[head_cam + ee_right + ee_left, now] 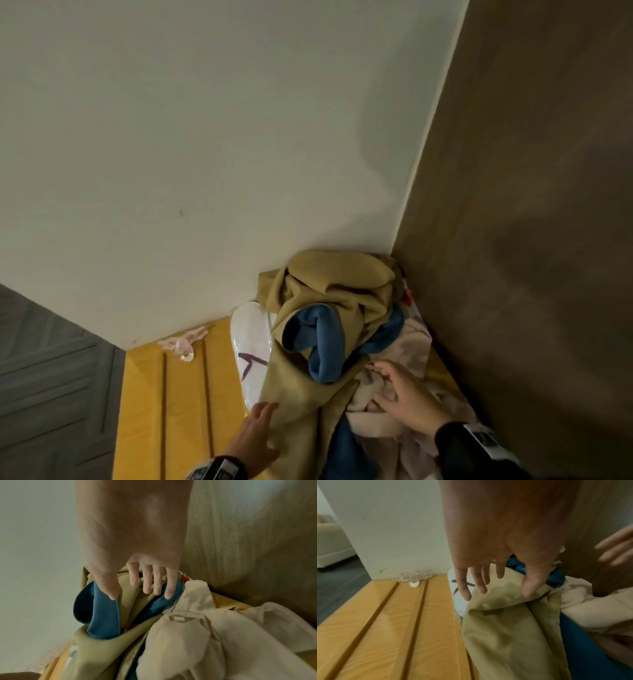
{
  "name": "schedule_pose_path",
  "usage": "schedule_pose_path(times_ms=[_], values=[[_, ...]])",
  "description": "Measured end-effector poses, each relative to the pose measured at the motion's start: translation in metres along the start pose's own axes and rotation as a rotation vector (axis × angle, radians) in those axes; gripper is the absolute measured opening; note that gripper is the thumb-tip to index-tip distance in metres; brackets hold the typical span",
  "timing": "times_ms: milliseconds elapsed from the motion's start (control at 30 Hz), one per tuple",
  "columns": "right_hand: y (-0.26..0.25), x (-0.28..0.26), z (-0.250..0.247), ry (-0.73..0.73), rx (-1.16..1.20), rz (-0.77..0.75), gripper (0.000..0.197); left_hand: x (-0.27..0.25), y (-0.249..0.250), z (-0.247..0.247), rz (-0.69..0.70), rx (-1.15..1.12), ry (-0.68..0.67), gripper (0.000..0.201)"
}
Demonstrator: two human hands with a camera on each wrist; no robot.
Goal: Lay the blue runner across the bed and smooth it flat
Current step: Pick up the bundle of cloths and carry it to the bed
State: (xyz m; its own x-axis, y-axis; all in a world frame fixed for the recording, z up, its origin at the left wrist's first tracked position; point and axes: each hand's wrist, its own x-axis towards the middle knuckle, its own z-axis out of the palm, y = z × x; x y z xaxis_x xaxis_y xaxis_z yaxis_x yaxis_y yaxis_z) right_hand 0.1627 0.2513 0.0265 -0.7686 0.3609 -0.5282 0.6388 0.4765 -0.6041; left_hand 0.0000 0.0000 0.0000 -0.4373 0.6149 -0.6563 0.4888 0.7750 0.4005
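Observation:
The blue runner (323, 346) lies crumpled in a heap in the corner, its blue face folded into a khaki backing (342, 291). My left hand (263, 421) has its fingers spread at the khaki cloth's left edge (496, 628), and the thumb touches a fold (498, 586). My right hand (383, 383) is open over the pale cloth beside the heap. In the right wrist view its straight fingers (140, 595) hover just above the blue folds (102, 615). Neither hand grips anything. No bed is in view.
The heap sits on a yellow slatted wooden bench (185, 411). A pale cream cloth (404, 418) lies at the right, a white plastic bag (251, 346) under the left side, and a clear hair clip (185, 342) by the white wall. A brown panel (513, 240) closes the right.

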Motion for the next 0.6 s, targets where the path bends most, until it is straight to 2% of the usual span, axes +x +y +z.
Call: schedule_pose_path(times_ms=[133,267,400,500,600], values=[[-0.019,0.044,-0.013,0.139,-0.043,-0.051,0.069,0.043,-0.001,-0.003,-0.069,0.003,0.102,0.092],[-0.040,0.086,-0.020,0.349,-0.206,-0.119,0.089,0.079,-0.008,0.001,-0.123,-0.030,0.122,0.113],[-0.055,0.118,-0.020,0.377,-0.317,-0.148,0.106,0.106,-0.008,0.008,-0.251,-0.035,0.125,0.122],[-0.057,0.135,-0.017,0.332,-0.356,-0.147,0.107,0.117,-0.009,0.010,-0.335,-0.038,0.155,0.103],[-0.051,0.141,-0.012,0.285,-0.371,-0.138,0.104,0.119,-0.014,-0.010,-0.312,-0.184,0.156,0.050]])
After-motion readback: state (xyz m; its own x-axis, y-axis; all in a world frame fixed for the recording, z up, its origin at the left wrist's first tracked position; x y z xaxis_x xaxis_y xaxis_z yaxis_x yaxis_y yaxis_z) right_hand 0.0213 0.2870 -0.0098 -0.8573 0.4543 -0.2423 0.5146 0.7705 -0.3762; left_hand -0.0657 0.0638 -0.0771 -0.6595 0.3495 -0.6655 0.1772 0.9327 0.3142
